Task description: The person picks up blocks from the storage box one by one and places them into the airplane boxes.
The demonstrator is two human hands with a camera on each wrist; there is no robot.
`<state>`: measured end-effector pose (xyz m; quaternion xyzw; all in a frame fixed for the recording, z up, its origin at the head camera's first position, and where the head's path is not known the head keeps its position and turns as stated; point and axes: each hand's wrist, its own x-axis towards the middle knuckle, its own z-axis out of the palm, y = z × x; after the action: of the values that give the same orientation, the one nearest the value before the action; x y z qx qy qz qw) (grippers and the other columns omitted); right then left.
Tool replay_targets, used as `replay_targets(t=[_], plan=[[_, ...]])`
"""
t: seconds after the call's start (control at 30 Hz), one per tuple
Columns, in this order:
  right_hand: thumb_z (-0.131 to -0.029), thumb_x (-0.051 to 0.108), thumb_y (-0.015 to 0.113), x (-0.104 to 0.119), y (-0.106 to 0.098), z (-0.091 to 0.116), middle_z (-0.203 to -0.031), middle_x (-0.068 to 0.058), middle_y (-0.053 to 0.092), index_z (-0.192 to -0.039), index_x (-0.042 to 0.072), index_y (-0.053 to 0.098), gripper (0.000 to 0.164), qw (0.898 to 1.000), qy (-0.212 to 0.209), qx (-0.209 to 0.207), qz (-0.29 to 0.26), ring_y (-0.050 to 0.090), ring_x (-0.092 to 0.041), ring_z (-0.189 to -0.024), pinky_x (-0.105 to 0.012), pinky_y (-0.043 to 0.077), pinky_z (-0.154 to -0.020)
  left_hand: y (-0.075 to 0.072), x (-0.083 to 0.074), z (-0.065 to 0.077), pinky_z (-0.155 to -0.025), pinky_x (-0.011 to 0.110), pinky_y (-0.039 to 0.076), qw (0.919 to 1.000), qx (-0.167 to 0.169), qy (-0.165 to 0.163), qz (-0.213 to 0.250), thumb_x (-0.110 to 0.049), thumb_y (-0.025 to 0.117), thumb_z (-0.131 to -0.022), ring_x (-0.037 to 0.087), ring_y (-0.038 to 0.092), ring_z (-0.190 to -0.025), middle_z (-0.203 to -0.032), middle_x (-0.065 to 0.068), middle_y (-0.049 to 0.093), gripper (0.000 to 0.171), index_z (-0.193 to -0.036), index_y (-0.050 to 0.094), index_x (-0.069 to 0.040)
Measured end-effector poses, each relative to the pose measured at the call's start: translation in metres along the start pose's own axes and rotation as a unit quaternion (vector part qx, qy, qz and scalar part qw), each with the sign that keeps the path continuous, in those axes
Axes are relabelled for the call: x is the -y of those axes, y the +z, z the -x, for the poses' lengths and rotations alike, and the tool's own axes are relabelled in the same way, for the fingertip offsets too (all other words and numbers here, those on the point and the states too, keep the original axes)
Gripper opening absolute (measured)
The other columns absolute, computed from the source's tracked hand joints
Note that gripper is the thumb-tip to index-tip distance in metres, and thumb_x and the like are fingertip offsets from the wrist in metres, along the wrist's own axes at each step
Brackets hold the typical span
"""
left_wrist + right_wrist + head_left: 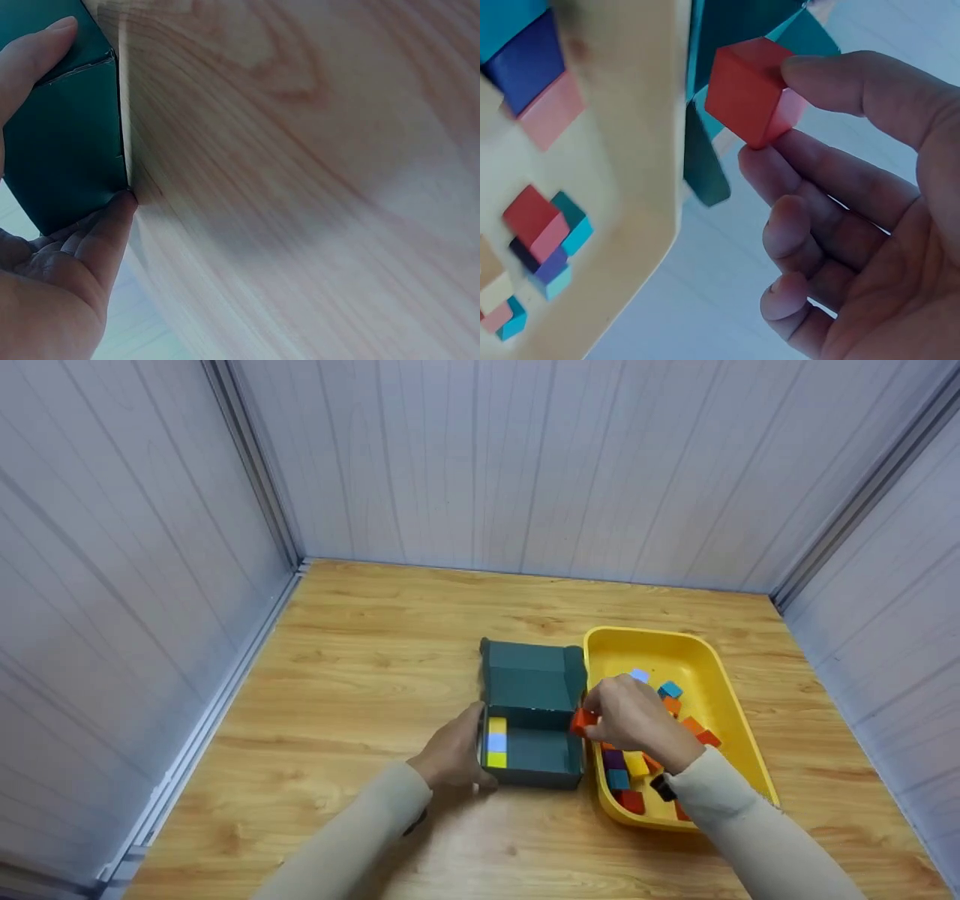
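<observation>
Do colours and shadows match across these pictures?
Not quite: in the head view, the tray looks vivid yellow and a soft shadow falls beside the left sleeve; in the right wrist view, that tray looks washed-out cream; in the left wrist view, a blurry-edged shadow crosses the wooden table.

Back wall (465, 457): pale grey-white panelling with vertical dark streaks
Left wall (127, 547): same streaked panelling
Right wall (900, 607): matching pale panels
Corner trim (253, 457): grey strip where walls meet
Worktop (360, 652): yellow-brown wood grain, reaching the back wall
Light: cool and bluish on the walls
</observation>
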<state>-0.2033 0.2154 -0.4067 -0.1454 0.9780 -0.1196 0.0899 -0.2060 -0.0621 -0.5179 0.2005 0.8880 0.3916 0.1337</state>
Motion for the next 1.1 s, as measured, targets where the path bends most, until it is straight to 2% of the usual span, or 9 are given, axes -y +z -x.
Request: replay_targets(t=[0.23,0.33,0.47,0.57,0.7,0.9,1.1], plan=[[-0.081,0.021,0.088,0.021,0.010,-0.011,-0.082,0.001,0.070,-0.095,0.012,0.081,0.018,1.000,0.011,0.014,-0.013,0.060,-0.020,-0.073,-0.031,0.057,-0.068,0.001,0.001,-0.001,-0.113,0.044,0.040,0.9999,0.002,-0.006,-0.009,-0.016,0.101,-0.058,0.022,0.051,-0.131,-0.144,0.003,0.053,0.120,-0.155,0.030,-0.017],[-0.082,0.021,0.088,0.028,0.017,-0.018,-0.084,0.001,0.071,-0.097,0.011,0.081,0.019,1.000,0.002,0.012,-0.003,0.060,-0.019,-0.073,-0.032,0.058,-0.070,0.000,0.001,-0.001,-0.113,0.045,0.041,1.0000,0.000,0.001,-0.007,-0.014,0.101,-0.058,0.023,0.052,-0.130,-0.143,0.004,0.053,0.120,-0.155,0.030,-0.016],[-0.082,0.018,0.087,0.037,0.028,-0.025,-0.080,0.001,0.070,-0.097,0.010,0.081,0.018,1.000,-0.020,0.006,0.020,0.059,-0.018,-0.069,-0.030,0.057,-0.068,0.000,0.002,0.000,-0.111,0.046,0.042,1.0000,-0.002,0.010,-0.002,-0.012,0.101,-0.057,0.024,0.053,-0.128,-0.141,0.004,0.055,0.119,-0.154,0.031,-0.014],[-0.081,0.016,0.085,0.041,0.037,-0.031,-0.068,0.002,0.065,-0.086,0.009,0.079,0.010,0.997,-0.056,-0.015,0.052,0.056,-0.018,-0.059,-0.029,0.053,-0.059,0.000,0.002,0.000,-0.109,0.046,0.044,0.9998,-0.004,0.019,-0.004,-0.012,0.101,-0.057,0.024,0.055,-0.125,-0.136,0.005,0.057,0.116,-0.152,0.034,-0.013],[-0.081,0.015,0.083,0.046,0.047,-0.037,-0.060,0.001,0.059,-0.078,0.008,0.075,0.011,0.991,-0.088,-0.035,0.094,0.052,-0.020,-0.055,-0.031,0.048,-0.053,0.000,0.003,-0.001,-0.109,0.045,0.045,0.9996,-0.006,0.026,-0.004,-0.012,0.101,-0.057,0.023,0.056,-0.122,-0.132,0.004,0.059,0.112,-0.148,0.036,-0.012],[-0.084,0.016,0.082,0.054,0.058,-0.045,-0.067,-0.004,0.063,-0.085,0.005,0.076,0.013,0.984,-0.101,-0.038,0.142,0.053,-0.022,-0.059,-0.033,0.054,-0.061,-0.001,0.002,-0.001,-0.112,0.044,0.042,0.9997,-0.002,0.024,-0.003,-0.012,0.100,-0.058,0.023,0.055,-0.124,-0.137,0.007,0.058,0.115,-0.152,0.033,-0.010],[-0.086,0.013,0.080,0.063,0.064,-0.052,-0.070,-0.007,0.066,-0.089,0.002,0.076,0.012,0.981,-0.102,-0.031,0.165,0.057,-0.022,-0.061,-0.036,0.058,-0.066,-0.001,0.003,-0.001,-0.111,0.044,0.042,0.9995,-0.002,0.031,-0.006,-0.011,0.100,-0.059,0.025,0.055,-0.126,-0.139,0.009,0.057,0.119,-0.155,0.030,-0.009]])
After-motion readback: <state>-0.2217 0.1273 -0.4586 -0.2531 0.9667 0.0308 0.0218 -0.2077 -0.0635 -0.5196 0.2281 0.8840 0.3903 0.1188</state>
